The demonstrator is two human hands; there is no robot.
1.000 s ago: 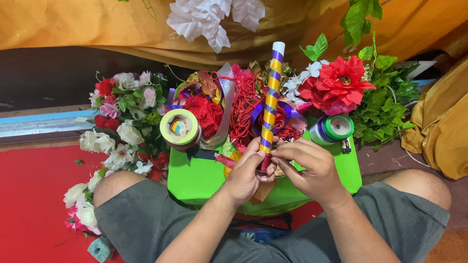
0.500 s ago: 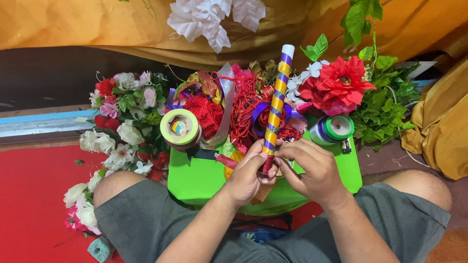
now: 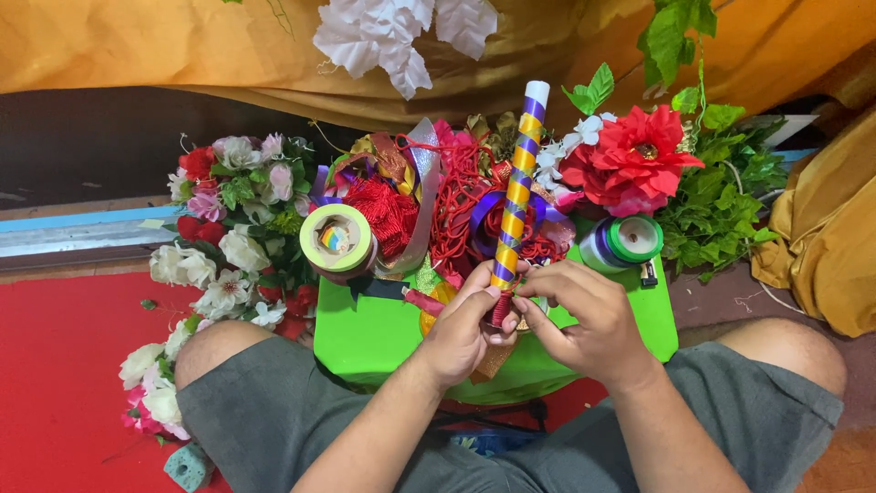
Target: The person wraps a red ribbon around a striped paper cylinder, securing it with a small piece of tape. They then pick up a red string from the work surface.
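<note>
Both hands meet at the lower end of a stick wrapped in purple and yellow ribbon, which stands nearly upright and leans slightly right. My left hand grips its base, where red thread is wound. My right hand pinches the stick just beside it. Under the hands sits a bright green box across my lap, piled with red netting and ribbons.
A green tape roll and a stack of ribbon spools rest on the box. Artificial flowers lie left, a red flower and green leaves right. Orange cloth hangs behind; red mat left.
The stick's top has swung a little to the right. My fingers have shifted slightly at its base; both hands stay in place.
</note>
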